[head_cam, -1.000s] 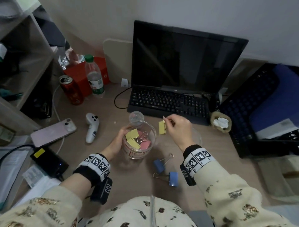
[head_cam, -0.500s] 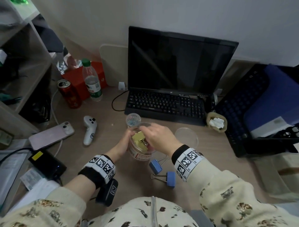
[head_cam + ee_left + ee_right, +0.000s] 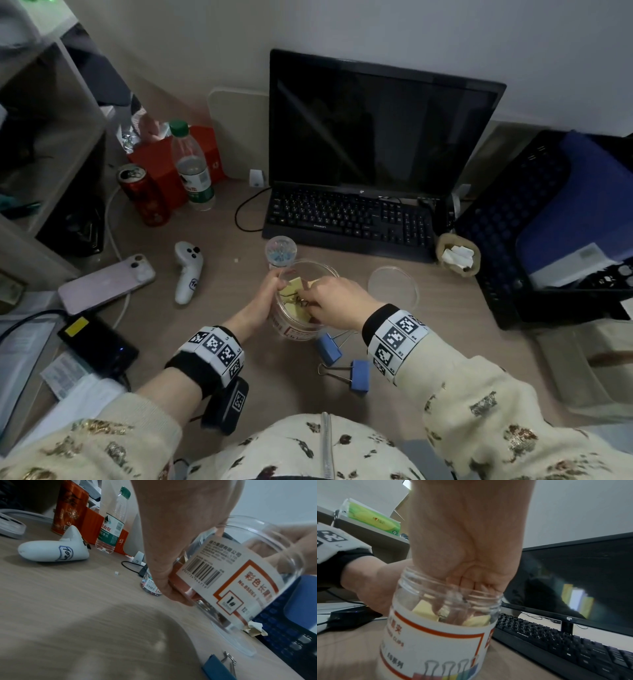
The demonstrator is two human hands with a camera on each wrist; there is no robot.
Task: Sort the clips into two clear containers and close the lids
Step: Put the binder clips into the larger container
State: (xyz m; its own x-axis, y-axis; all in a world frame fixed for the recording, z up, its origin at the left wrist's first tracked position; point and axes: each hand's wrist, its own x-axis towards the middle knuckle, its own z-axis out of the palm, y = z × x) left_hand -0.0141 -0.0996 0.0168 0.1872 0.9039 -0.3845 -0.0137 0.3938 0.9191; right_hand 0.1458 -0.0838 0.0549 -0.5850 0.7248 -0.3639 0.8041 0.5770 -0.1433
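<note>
Inside jar [image 3: 301, 329]: right fingers [image 3: 440, 607] among yellow clips [image 3: 426, 611]

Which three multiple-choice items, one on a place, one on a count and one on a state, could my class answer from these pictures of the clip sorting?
1. Where do the fingers of the right hand reach?
A. into the big clear jar
B. onto the keyboard
C. onto the phone

2. How many blue binder clips lie on the desk in the head view?
A. none
B. two
C. five

3. What is the state of the big clear jar?
A. lid screwed on
C. lying on its side
B. open, its clear lid on the desk beside it

Answers:
1 A: the right wrist view shows the fingers inside the jar mouth among yellow clips.
2 B: one lies by the jar's base, the second nearer the person.
3 B: the jar mouth is uncovered, and the left hand holds the jar upright.
</note>
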